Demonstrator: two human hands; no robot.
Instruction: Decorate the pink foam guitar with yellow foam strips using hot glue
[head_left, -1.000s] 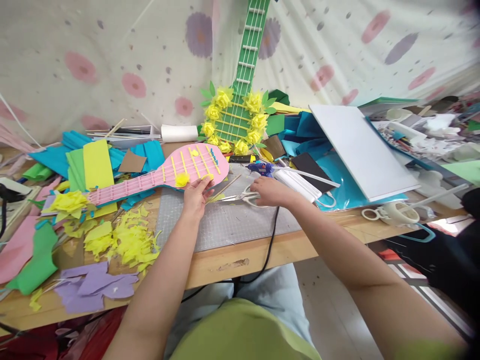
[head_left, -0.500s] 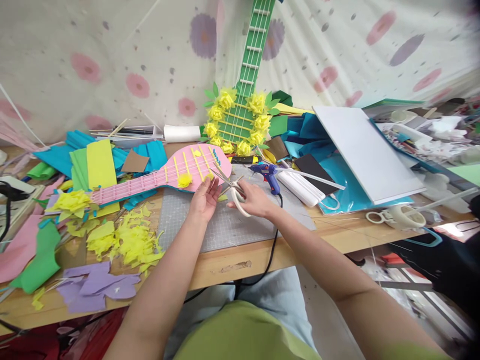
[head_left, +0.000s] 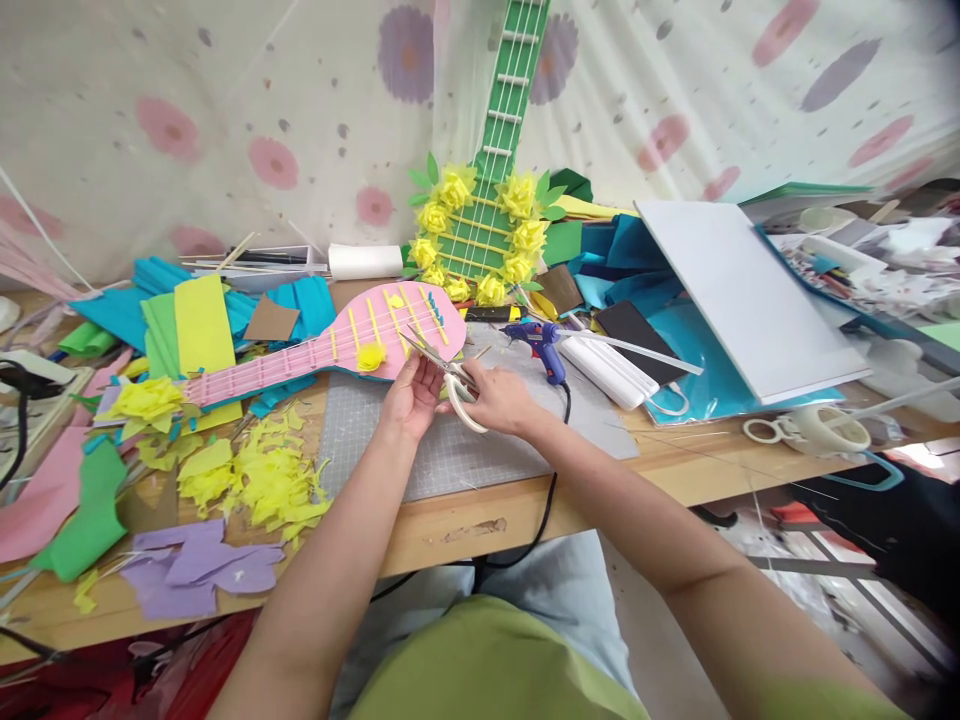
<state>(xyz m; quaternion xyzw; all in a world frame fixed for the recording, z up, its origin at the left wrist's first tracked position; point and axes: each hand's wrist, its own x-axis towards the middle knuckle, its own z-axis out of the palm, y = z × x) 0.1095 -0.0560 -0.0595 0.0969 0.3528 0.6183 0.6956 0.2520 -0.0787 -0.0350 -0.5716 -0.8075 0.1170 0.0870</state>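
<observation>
White-handled scissors (head_left: 466, 408) are in my right hand (head_left: 501, 398), its fingers wrapped through the loops. Their blades point up and left, across the fingertips of my left hand (head_left: 414, 398). That hand is palm up, with thumb and fingers drawn together; what they pinch is too small and covered to make out. Just beyond the fingertips lies a pink paper guitar (head_left: 375, 320) with yellow strips, white strings, blue pegs and a yellow paper flower (head_left: 370, 356). Under both hands is a grey cutting mat (head_left: 450, 470).
A blue hot glue gun (head_left: 541, 345) lies right of my hands, its black cord running off the table edge. Behind stands a green guitar (head_left: 487, 225) ringed with yellow flowers. Yellow paper scraps (head_left: 262, 470) and purple paper (head_left: 199, 570) lie left; a white board (head_left: 750, 300) leans right.
The scissors and my right hand have moved slightly left and up, bringing the blades across my left fingertips. The view has shifted a little; the guitars stay in place.
</observation>
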